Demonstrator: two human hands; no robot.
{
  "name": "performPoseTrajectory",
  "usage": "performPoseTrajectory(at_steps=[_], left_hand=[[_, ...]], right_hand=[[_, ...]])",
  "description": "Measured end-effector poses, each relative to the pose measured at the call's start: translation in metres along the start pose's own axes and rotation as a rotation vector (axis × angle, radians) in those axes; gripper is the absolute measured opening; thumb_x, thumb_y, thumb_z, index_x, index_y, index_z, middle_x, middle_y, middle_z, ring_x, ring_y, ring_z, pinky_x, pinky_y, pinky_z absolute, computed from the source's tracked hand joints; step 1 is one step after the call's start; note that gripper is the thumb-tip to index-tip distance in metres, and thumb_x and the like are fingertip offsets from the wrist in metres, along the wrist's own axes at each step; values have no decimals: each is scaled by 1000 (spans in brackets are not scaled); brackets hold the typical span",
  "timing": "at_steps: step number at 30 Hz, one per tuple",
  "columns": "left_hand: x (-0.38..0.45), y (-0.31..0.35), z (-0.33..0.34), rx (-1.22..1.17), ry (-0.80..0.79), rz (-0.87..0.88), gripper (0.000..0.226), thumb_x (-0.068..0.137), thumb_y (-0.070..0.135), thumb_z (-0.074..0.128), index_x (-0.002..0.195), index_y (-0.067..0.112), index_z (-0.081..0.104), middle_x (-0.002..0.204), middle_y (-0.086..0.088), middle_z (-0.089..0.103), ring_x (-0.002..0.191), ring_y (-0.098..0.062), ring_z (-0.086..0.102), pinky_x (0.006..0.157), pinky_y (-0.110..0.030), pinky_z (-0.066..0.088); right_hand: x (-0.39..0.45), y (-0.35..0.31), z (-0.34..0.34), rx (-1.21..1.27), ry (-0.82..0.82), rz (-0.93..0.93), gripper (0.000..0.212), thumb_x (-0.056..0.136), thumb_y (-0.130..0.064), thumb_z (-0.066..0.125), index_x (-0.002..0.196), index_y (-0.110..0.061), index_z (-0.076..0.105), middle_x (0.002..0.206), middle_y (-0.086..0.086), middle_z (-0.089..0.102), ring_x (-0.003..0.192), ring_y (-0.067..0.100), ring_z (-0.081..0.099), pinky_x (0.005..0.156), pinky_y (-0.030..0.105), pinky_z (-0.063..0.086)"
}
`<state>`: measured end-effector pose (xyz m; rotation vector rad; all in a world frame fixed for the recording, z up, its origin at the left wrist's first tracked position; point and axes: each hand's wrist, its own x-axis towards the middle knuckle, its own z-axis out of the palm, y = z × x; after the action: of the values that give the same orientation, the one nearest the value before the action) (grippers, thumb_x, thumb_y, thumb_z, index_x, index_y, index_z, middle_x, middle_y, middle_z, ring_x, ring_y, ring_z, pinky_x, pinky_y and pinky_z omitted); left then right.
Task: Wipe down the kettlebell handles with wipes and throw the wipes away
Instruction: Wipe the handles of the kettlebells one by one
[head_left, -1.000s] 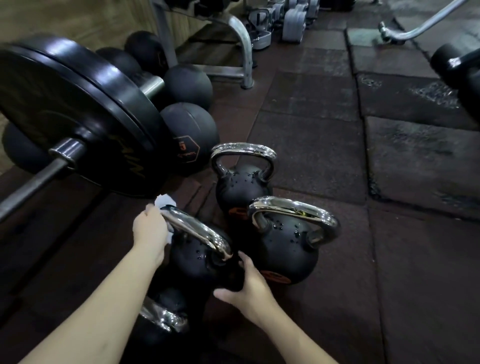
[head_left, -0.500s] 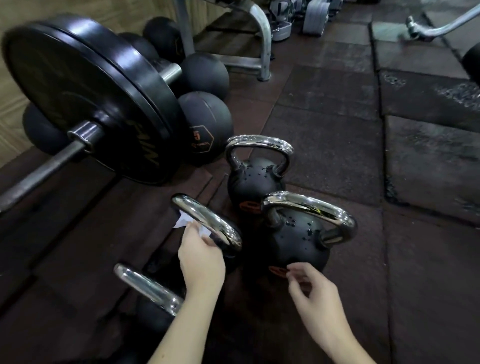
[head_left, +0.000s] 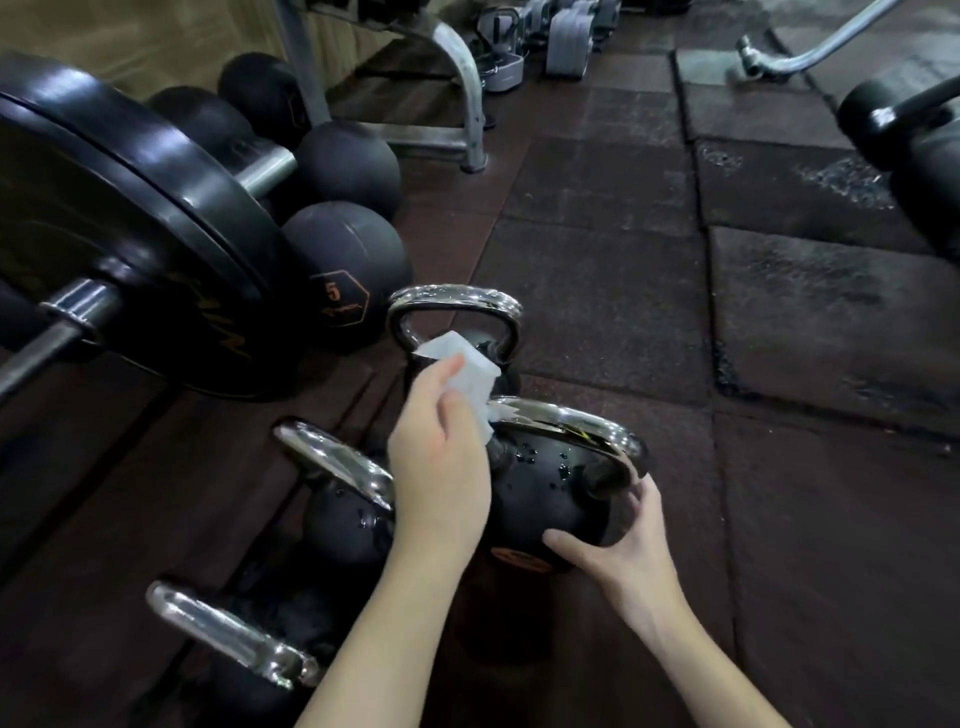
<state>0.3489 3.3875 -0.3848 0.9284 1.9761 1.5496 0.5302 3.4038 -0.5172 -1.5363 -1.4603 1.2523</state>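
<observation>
While right hand cups the centre kettlebell open-palmed, left hand pinches wipe at its handle; wrap fully, sweep rightward.

One head-worn wide-angle view looks forward and steeply down, close above the kettlebells on the gym floor.

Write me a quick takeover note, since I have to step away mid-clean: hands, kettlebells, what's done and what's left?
Left hand: grip on the white wipe, pressed at the left end of the front-right kettlebell handle.
Right hand: steadying that bell's body, no wipe.
Three other kettlebells on the floor: far one, middle-left, nearest.
Done: cannot tell from here.
Left: finish this handle, check the others, bin the wipe.
</observation>
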Motion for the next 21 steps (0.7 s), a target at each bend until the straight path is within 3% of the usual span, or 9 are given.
performPoseTrajectory(at_steps=[2,4,6,8,11,13,15,17,21], left_hand=[[8,-11,18,35,-114,-40,39,106,16,40,135,25,64,114,11,71,112,-4,61,105,-27,47],[16,-24,26,107,-165,-45,36,108,21,39,134,22,65,125,10,69,120,-6,58,101,-14,41],[25,-35,26,177,-159,-58,35,109,26,38,128,18,66,129,10,63,122,-6,55,95,-10,37],[33,-45,25,246,-135,-81,40,109,27,35,132,11,64,142,2,57,133,-13,49,108,-21,35],[37,-51,24,278,-158,-90,46,110,28,32,145,10,55,160,-1,43,149,-16,34,120,-28,23],[34,-50,26,266,-199,-26,41,110,29,33,132,15,65,141,-1,61,137,-19,48,113,-32,34],[29,-50,28,313,-234,106,38,110,30,32,107,16,67,110,2,68,111,-21,58,97,-36,44],[25,-51,31,399,-233,322,37,109,28,30,102,17,64,102,6,63,101,-17,54,93,-35,44],[18,-48,49,704,-193,785,36,106,24,33,99,16,67,94,0,62,92,-24,55,100,-40,43]], right_hand=[[12,-9,1,39,-53,-47,102,49,-21,102,133,-35,48,119,-30,58,115,-14,55,93,6,45],[22,-12,4,26,-72,-51,90,48,-23,102,120,-48,52,114,-27,60,106,-19,57,85,1,45],[31,-10,8,7,-70,-22,85,39,-49,101,111,-56,56,120,-20,63,110,-9,61,97,18,51],[36,-6,9,-6,-68,1,90,33,-62,97,113,-55,57,122,-16,66,115,1,63,103,34,53],[33,-7,9,-27,-88,6,88,40,-52,99,116,-49,56,121,-17,66,115,-1,61,102,29,52],[31,-6,10,-43,-95,0,90,43,-49,100,121,-45,56,122,-17,66,115,-1,61,102,28,52],[30,-4,11,-30,-86,2,86,45,-42,101,117,-50,54,122,-17,64,113,-4,60,99,17,51],[30,-6,11,-22,-70,-1,83,47,-34,102,107,-59,52,124,-17,61,113,-5,59,96,10,50],[38,2,14,-59,-69,-60,91,43,-44,102,121,-49,55,129,-13,62,122,0,58,106,31,50]])
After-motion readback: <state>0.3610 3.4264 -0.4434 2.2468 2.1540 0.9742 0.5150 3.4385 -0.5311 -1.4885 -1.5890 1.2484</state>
